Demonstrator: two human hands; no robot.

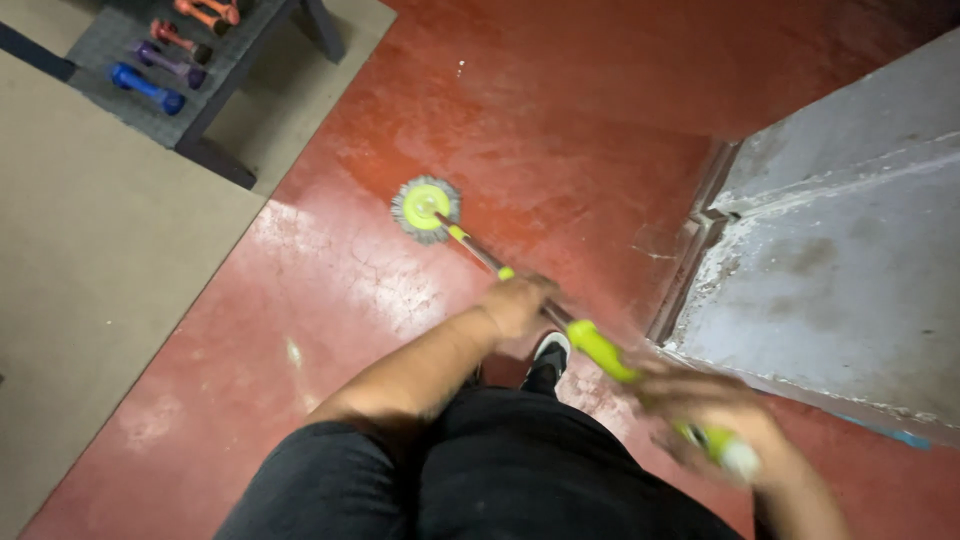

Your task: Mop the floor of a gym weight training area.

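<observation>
A mop with a round grey and lime-green head rests on the red floor ahead of me. Its metal pole with lime-green grips slants back toward my body. My left hand is wrapped round the pole partway down. My right hand, blurred by motion, grips the green upper end near the white cap. My black trousers and one black shoe with a white sole show below.
A grey concrete wall or step stands at the right, with a worn edge where it meets the floor. A beige mat covers the left. A dark rack at the top left holds blue, purple and orange dumbbells.
</observation>
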